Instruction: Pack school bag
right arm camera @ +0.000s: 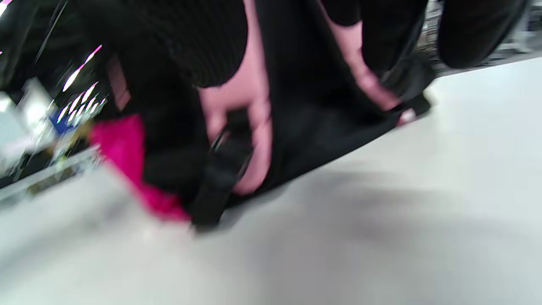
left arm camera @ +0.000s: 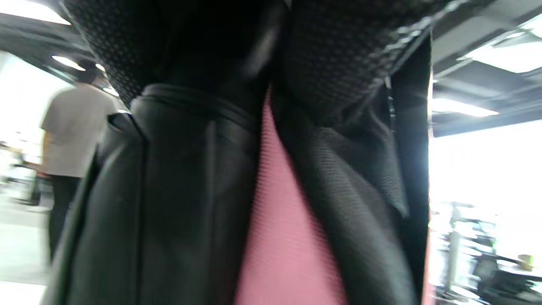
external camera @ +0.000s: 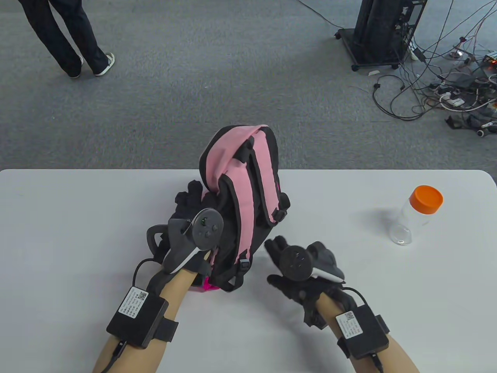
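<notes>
A pink and black backpack (external camera: 240, 182) stands tilted on the white table (external camera: 77, 233), straps facing me. My left hand (external camera: 190, 202) is pressed against its left side, fingers curled onto the fabric and tips hidden behind the bag. The left wrist view is filled with the backpack's (left arm camera: 288, 237) pink and black cloth. My right hand (external camera: 277, 248) hovers just right of the bag's lower corner, fingers loose and holding nothing. A magenta item (external camera: 205, 285) pokes out under the bag's near end, and the right wrist view shows that magenta item (right arm camera: 127, 148) too.
A clear plastic bottle with an orange cap (external camera: 417, 215) stands at the table's right. A person's legs (external camera: 66, 39) are on the carpet at the far left. A black equipment stand (external camera: 380, 31) and loose cables (external camera: 446, 89) lie at the far right.
</notes>
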A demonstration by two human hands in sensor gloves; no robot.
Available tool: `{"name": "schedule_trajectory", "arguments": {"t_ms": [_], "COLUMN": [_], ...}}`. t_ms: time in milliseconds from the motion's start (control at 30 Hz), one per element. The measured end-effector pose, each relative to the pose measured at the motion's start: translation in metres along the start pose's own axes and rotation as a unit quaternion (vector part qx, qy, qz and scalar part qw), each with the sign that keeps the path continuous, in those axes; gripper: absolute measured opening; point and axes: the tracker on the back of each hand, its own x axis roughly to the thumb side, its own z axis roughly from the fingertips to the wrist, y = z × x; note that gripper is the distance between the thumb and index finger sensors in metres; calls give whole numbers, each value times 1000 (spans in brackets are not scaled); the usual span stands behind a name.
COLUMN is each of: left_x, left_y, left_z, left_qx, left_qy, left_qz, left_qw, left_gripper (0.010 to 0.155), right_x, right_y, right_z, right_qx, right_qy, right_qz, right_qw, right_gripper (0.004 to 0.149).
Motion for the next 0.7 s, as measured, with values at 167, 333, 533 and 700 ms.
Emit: {"name": "schedule_trajectory", "arguments": {"t_ms": [167,333,533,700], "left_x": [2,-20,-52,-53], "left_y": [-5,-3,7,23], "left_z": [11,19,29,62], "left_qx": [3,8,15,16], "left_qy": [-129,-184,-150,-67], "left_qz": [32,61,71,20], "left_qw": [991,981,986,997], "left_gripper": [50,48,57,90], "right_x": [-32,-60,-79,-86], "right_y": [-52,-65,-59,-54], "right_z": [1,0,-3,-8], "right_qx": [-92,-106,-112,-105], "right_qy": [48,71,29,15], "right_qz": [-46,-112,-236,-342], "right_qw": [993,985,965,934], "right_gripper": [99,110,93,62]}}
